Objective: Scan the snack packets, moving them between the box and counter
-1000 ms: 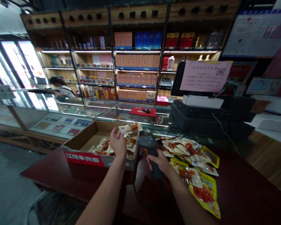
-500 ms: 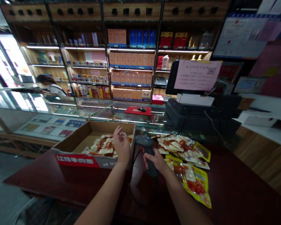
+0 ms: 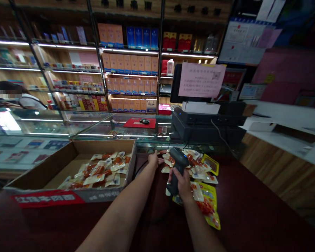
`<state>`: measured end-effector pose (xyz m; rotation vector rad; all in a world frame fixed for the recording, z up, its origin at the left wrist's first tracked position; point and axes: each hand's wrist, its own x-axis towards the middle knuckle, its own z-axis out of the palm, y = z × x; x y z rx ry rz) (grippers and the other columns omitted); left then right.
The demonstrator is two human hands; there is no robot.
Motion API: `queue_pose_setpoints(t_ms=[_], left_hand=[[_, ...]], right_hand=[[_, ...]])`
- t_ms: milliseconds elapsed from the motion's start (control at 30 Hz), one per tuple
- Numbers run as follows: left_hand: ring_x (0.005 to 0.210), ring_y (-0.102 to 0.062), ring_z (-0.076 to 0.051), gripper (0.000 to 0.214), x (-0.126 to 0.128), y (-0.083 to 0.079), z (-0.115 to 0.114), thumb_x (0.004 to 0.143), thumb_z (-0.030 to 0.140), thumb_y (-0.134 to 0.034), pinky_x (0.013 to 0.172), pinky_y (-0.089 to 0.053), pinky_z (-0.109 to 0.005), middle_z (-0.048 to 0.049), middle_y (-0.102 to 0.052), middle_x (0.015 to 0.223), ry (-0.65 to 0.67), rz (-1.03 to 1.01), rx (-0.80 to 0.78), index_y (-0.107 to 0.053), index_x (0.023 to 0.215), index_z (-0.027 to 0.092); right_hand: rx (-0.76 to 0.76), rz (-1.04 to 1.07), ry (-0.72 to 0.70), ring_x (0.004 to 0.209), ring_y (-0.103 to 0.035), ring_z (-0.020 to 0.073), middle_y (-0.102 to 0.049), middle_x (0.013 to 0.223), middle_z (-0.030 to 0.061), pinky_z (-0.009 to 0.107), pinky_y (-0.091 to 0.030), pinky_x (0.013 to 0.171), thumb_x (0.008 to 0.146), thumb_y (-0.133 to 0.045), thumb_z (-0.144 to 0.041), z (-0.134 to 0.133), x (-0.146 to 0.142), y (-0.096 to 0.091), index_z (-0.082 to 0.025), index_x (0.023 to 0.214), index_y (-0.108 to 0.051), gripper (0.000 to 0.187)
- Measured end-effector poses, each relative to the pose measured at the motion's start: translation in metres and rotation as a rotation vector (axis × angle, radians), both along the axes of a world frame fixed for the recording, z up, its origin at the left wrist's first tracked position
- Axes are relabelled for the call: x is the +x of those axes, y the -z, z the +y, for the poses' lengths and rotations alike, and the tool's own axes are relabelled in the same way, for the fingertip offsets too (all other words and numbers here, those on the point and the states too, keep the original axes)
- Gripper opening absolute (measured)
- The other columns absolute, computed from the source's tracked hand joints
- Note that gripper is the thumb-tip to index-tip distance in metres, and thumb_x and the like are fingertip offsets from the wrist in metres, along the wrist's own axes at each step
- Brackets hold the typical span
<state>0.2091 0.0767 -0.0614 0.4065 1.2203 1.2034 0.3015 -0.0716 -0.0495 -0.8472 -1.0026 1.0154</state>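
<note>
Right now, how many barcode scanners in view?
1: the handheld barcode scanner, gripped in the right hand, beside the loose packets on the counter. Others may be hidden.

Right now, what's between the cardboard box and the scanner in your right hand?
In the head view, the left hand and forearm, plus a black cable, lie between the cardboard box and the scanner.
</note>
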Motion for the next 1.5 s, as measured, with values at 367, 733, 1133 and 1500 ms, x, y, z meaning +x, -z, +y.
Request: queue_pose_setpoints(t_ms=[367, 733, 1133, 1500], left_hand=[[0.059, -0.063, -0.011, 0.013, 0.002, -0.008, -0.009, 0.073, 0.006, -0.056, 0.065, -0.055, -0.029, -0.0012, -0.057, 0.068, -0.191, -0.087, 0.216, -0.047, 0.071, 0.014], [0.067, -0.063, -0.011, 0.009, -0.058, 0.004, -0.083, 0.074, 0.015, -0.056, 0.083, -0.052, -0.041, 0.0001, -0.06, 0.074, -0.198, -0.235, 0.578, -0.05, 0.08, 0.016], [0.086, -0.065, -0.017, 0.013, -0.065, 0.013, -0.07, 0.082, 0.009, -0.044, 0.09, -0.048, -0.043, -0.0034, -0.063, 0.082, -0.328, -0.432, 0.545, -0.054, 0.088, 0.016], [0.082, -0.066, -0.016, 0.029, -0.063, 0.004, -0.068, 0.086, 0.004, -0.036, 0.081, -0.054, -0.038, -0.0056, -0.063, 0.083, -0.378, -0.529, 0.461, -0.051, 0.107, 0.016]], right_hand=[[-0.032, 0.014, -0.011, 0.037, -0.05, 0.0114, -0.054, 0.044, -0.0037, 0.024, -0.045, 0.039, 0.072, -0.064, -0.042, -0.002, -0.003, -0.005, -0.018, 0.065, -0.053, 0.027], [-0.052, 0.042, -0.196, 0.036, -0.05, 0.0098, -0.057, 0.054, -0.0037, 0.022, -0.044, 0.035, 0.07, -0.067, -0.039, -0.007, -0.009, -0.005, -0.018, 0.078, -0.057, 0.024], [-0.115, -0.004, -0.091, 0.036, -0.051, 0.0104, -0.056, 0.049, -0.0034, 0.022, -0.044, 0.036, 0.072, -0.063, -0.042, 0.001, 0.005, -0.004, -0.018, 0.068, -0.053, 0.027], [-0.205, -0.087, -0.128, 0.035, -0.051, 0.0099, -0.056, 0.051, -0.0054, 0.021, -0.044, 0.033, 0.068, -0.067, -0.042, -0.001, -0.004, -0.003, -0.018, 0.074, -0.053, 0.029]])
